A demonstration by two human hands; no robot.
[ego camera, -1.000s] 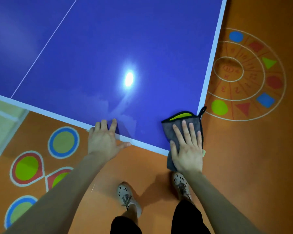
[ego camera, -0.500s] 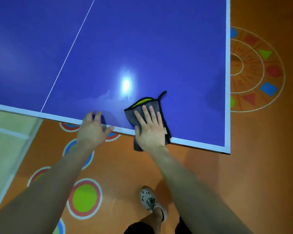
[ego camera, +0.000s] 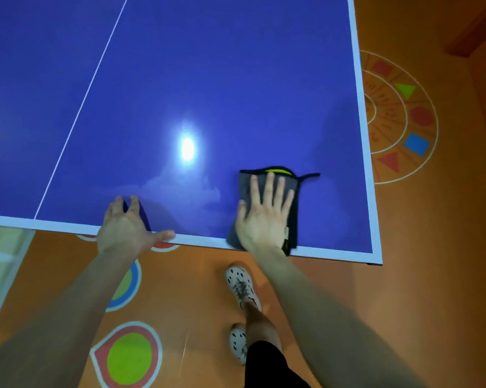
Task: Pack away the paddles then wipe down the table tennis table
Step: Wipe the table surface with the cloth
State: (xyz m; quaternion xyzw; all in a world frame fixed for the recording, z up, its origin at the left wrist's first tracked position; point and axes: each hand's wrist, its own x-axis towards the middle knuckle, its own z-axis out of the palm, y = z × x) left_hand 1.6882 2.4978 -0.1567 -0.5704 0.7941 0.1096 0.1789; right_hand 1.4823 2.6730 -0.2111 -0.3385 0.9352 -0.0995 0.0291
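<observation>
On the tabletop [ego camera: 222,79], close to its near right corner, the right hand [ego camera: 264,217] lies flat and open on a grey cloth [ego camera: 245,186], fingers straight and spread, palm pressing it down onto the blue surface. The cloth is folded, with a dark border, a strip of yellow-green showing at its far edge and a thin dark loop [ego camera: 310,175] trailing toward the tabletop's right side. Its near end reaches the tabletop's white near border, and the heel of the hand sits over that border.

The left hand [ego camera: 125,228] is well apart from it, further left along the same near border. It is open too and holds nothing: the fingertips rest on the blue surface just past the white border, and the thumb sticks out to the right along the edge. How hard it leans there cannot be told.

A bright lamp reflection [ego camera: 187,148] shines on the tabletop beyond and between the hands, with faint smeary patches around it. A thin white centre line [ego camera: 88,88] runs away from the near border, left of the left hand.

Below the tabletop's near edge is an orange floor [ego camera: 432,261] painted with coloured rings, among them a green disc [ego camera: 129,357], and two pale shoes [ego camera: 240,284]. Off the tabletop's right side is a ringed floor marking [ego camera: 404,116] with coloured shapes.
</observation>
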